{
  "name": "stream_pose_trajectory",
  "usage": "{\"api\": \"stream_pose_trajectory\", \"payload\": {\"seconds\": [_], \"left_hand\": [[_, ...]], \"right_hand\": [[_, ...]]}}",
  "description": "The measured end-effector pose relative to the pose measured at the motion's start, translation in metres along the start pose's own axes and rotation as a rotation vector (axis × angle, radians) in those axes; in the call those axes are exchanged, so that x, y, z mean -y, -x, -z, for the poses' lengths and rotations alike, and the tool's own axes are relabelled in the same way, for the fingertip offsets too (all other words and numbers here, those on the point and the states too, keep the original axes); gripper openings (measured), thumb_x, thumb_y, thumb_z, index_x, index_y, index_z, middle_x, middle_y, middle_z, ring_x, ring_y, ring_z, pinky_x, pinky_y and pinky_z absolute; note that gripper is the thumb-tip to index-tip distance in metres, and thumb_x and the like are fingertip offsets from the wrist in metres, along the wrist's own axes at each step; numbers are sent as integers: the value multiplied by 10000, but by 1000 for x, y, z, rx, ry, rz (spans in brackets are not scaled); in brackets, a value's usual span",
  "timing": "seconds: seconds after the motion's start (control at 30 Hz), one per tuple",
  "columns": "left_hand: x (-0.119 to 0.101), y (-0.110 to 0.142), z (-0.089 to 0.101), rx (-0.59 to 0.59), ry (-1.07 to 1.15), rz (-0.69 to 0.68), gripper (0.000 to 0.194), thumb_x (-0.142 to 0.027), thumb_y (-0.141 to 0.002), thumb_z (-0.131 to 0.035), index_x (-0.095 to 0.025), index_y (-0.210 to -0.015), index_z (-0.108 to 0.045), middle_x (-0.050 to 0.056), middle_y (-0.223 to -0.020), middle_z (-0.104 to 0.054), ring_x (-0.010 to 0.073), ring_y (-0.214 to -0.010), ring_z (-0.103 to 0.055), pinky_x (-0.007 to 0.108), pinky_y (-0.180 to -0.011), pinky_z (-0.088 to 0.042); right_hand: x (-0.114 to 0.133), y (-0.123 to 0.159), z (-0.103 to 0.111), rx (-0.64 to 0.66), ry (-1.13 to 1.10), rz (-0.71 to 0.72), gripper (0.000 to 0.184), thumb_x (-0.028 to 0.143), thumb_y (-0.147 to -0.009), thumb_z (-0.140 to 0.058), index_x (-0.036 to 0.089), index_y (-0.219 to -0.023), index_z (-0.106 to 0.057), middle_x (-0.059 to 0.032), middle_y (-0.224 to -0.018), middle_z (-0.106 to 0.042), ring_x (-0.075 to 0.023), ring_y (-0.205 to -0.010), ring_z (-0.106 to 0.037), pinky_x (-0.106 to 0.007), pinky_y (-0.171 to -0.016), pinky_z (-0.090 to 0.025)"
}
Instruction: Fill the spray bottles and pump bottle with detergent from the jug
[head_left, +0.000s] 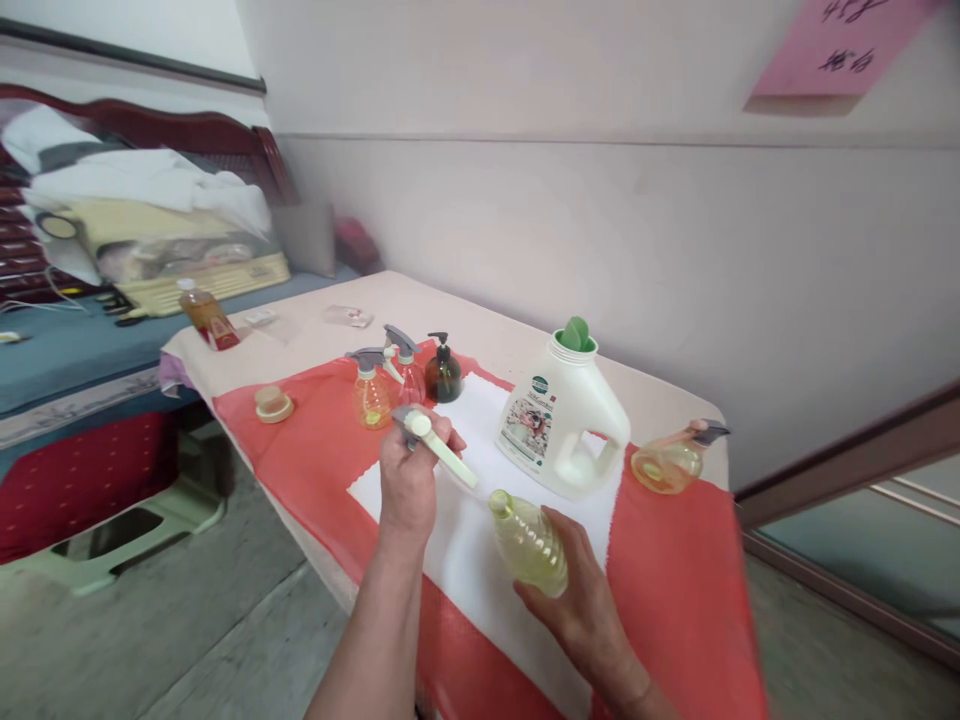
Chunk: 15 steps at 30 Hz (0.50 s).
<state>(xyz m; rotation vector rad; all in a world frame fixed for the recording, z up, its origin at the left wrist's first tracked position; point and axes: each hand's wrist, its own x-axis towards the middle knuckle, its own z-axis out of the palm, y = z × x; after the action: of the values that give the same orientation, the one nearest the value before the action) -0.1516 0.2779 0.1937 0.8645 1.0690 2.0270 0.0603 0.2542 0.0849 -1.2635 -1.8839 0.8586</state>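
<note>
My left hand (409, 480) is closed on a spray bottle's trigger head (444, 450), grey and cream, off its bottle. In my right hand (581, 600) is a clear yellow ribbed bottle (531, 545), tilted with its open neck toward the spray head; the two are apart. Beyond them a large white detergent jug (566, 415) stands with a green piece in its open mouth. Behind my left hand are an orange spray bottle (371, 398), a pink spray bottle (411, 378) and a dark pump bottle (443, 375).
A yellow spray bottle (667, 465) lies tilted at the right on the red cloth (682, 580). A white sheet (480, 570) covers the middle. At the left are a round cap (273, 403) and a drink bottle (208, 315). A wall (675, 240) runs behind the table.
</note>
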Motion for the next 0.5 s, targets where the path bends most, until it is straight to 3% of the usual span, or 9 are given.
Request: {"api": "stream_pose_trajectory", "payload": {"seconds": [0.1,0.23,0.4,0.5], "left_hand": [[4,3,-7,-34,27,70,167,-278,-730,-719,-177,-654,-610,29,-684,-642,169,-690,-622,261,-630,-430],[19,10,-20,-12,113,229,175,-325,-746,-708,-167,-724,-637,53,-754,-680,175,-708,-641,293,-703,-459],[38,30,-42,81,129,363,194,-346,-770,-678,-161,-747,-626,78,-831,-703,211,-808,-668,351,-817,-463],[43,41,-53,88,183,420,192,-333,-770,-670,-171,-723,-579,69,-831,-704,225,-856,-672,356,-838,-460]], "right_hand": [[-2,-1,14,-38,111,53,711,288,-698,-668,274,-1329,-340,-82,-1283,-461,-267,-1182,-488,-468,-997,-441],[0,0,17,-163,102,15,750,337,-665,-710,271,-1305,-325,-74,-1215,-502,-261,-1112,-527,-454,-940,-484],[8,0,17,-291,76,171,713,341,-683,-707,258,-1285,-334,-92,-1215,-483,-262,-1119,-512,-447,-944,-476],[10,-2,21,-328,40,191,697,314,-694,-702,257,-1284,-335,-103,-1233,-468,-267,-1142,-498,-451,-957,-462]]}}
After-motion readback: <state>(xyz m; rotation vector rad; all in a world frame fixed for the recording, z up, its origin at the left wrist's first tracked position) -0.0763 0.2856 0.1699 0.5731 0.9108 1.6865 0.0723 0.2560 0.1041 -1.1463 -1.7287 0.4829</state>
